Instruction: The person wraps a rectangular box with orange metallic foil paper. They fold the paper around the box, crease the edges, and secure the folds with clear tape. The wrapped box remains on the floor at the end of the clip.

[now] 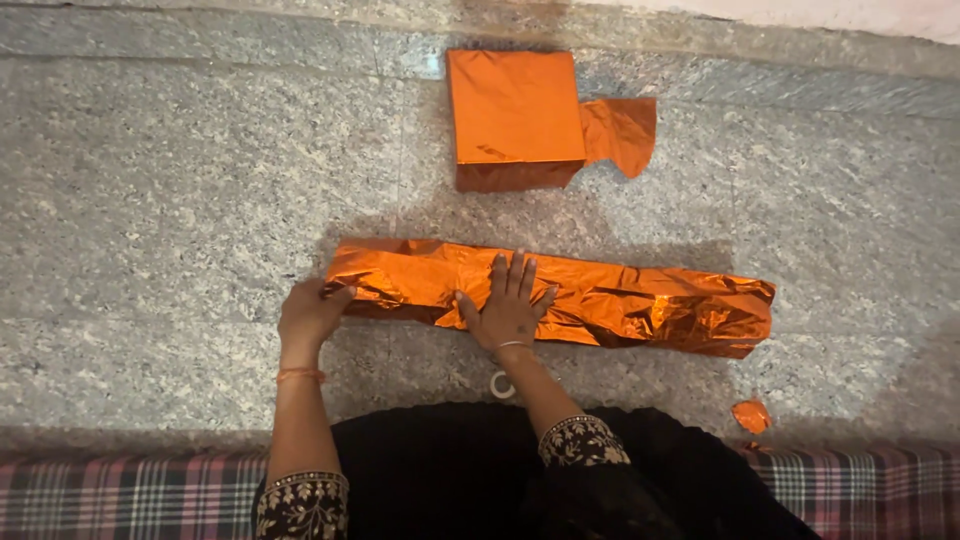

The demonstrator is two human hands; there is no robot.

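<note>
Your right hand (508, 305) lies flat, fingers spread and gripping nothing, pressed palm-down on the middle of a long parcel (560, 295) wrapped in shiny orange foil paper. Your left hand (310, 312) curls over the parcel's left end, fingers pinching the crumpled foil there. The parcel stretches left to right across a speckled grey granite floor (180, 200), its metallic skin creased and catching the light, most wrinkled toward the right end.

Farther away, beyond the parcel, sits a square box (515, 118) covered in the same orange foil, its top smooth and flat, its near side in shadow. A loose flap of foil (620, 132) juts from the box's right side onto the floor. Box and parcel lie well apart, with bare stone between them.

Near you, to the right, a small torn scrap of orange foil (751, 415) rests on the floor. A small white ring (501, 385), partly hidden under your right wrist, lies just near the parcel's edge. A red-and-grey plaid cloth (120, 495) runs along the nearest edge of the scene. Nothing lies on top of the parcel but your hands.
</note>
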